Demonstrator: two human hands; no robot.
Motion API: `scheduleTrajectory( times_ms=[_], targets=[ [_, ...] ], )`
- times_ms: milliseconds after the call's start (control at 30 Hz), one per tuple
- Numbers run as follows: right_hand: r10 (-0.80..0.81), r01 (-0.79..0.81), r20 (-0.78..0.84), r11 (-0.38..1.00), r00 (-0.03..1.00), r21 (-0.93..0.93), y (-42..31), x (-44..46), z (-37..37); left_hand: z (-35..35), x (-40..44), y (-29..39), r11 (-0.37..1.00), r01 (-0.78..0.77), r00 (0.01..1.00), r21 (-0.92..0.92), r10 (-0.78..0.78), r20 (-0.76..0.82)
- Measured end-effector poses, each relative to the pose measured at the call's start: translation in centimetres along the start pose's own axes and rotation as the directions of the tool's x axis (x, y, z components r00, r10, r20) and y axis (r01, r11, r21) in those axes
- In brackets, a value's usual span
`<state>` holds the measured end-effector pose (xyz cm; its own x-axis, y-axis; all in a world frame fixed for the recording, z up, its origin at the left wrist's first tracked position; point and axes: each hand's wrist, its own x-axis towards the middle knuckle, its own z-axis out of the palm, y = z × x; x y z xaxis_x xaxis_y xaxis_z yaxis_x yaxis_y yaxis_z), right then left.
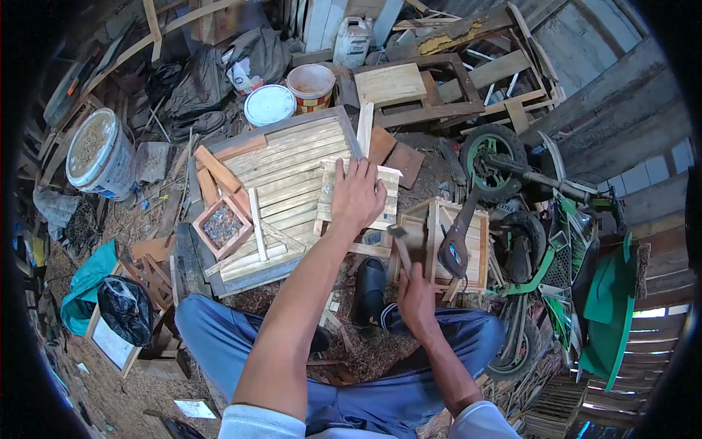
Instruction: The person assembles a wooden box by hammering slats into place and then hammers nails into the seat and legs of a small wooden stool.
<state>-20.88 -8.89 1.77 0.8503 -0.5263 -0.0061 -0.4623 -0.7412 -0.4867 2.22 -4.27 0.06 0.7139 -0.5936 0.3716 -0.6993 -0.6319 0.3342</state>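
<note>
My left hand (356,192) bears down on a small slatted wooden box (327,199), its fingers reaching over the top toward the far edge and gripping it. That box rests on a large planked wooden panel (292,157) in front of my knees. Lower and to the right, my right hand (417,296) is wrapped round the handle of a hammer (402,247), its head raised apart from the box. Close beside the hammer stands an open wooden crate (468,252), with a dark handsaw (455,245) leaning on it.
A square wooden tray of small bits (222,224) and loose wood blocks (217,170) lie on the panel's left. Buckets (269,107) stand behind it. A green motorbike (545,249) is at the right. Wooden frames (439,110) pile up at the back; shavings cover the ground.
</note>
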Motion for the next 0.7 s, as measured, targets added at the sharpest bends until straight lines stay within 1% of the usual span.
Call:
scheduleTrajectory(
  times_ms=[33, 133, 233, 333, 367, 433, 467, 533, 600, 633, 700],
  targets=[
    [0.011, -0.011, -0.002, 1.0, 1.0, -0.012, 0.2, 0.2, 0.0, 0.2, -0.1, 0.2, 1.0, 0.002, 1.0, -0.012, -0.002, 0.003],
    [0.001, 0.023, -0.139, 0.985, 0.99, 0.171, 0.0, -0.4, -0.3, 0.1, 0.0, -0.2, 1.0, 0.011, 1.0, -0.008, -0.011, 0.007],
    [0.057, -0.056, -0.016, 0.998, 0.998, 0.04, -0.2, 0.1, 0.0, 0.1, -0.1, 0.2, 1.0, 0.008, 1.0, 0.004, -0.008, 0.015],
    [0.005, 0.003, -0.079, 0.995, 0.997, 0.097, 0.3, 0.1, -0.1, 0.3, 0.5, -0.2, 1.0, -0.003, 1.0, -0.001, 0.003, -0.028],
    [-0.009, 0.036, -0.181, 0.989, 0.983, 0.145, 0.4, -0.3, 0.3, 0.6, 0.3, -0.3, 1.0, 0.004, 1.0, -0.005, -0.004, -0.026],
    [0.039, -0.033, -0.07, 0.997, 0.997, 0.075, 0.0, 0.2, 0.6, 0.6, 0.0, -0.1, 1.0, 0.008, 0.999, -0.005, -0.008, -0.037],
    [0.068, -0.067, -0.018, 0.997, 0.998, 0.032, 0.0, 0.2, 0.4, 0.5, -0.2, 0.0, 1.0, 0.012, 1.0, -0.013, -0.012, -0.016],
    [0.036, -0.028, -0.103, 0.996, 0.994, 0.082, 0.1, -0.3, 0.1, 0.2, 0.1, 0.0, 1.0, 0.009, 1.0, -0.023, -0.008, 0.012],
    [-0.001, 0.024, -0.176, 0.991, 0.984, 0.132, 0.1, -0.4, 0.2, 0.5, 0.2, -0.1, 1.0, 0.005, 1.0, -0.014, -0.006, -0.027],
    [0.016, -0.004, -0.116, 0.995, 0.993, 0.105, 0.1, -0.1, 0.6, 0.7, 0.0, -0.2, 1.0, 0.004, 0.999, -0.01, -0.004, -0.042],
    [0.064, -0.064, 0.001, 0.997, 0.998, 0.036, 0.3, 0.3, 0.8, 0.7, -0.2, -0.2, 1.0, 0.005, 1.0, -0.013, -0.006, -0.015]
  ],
)
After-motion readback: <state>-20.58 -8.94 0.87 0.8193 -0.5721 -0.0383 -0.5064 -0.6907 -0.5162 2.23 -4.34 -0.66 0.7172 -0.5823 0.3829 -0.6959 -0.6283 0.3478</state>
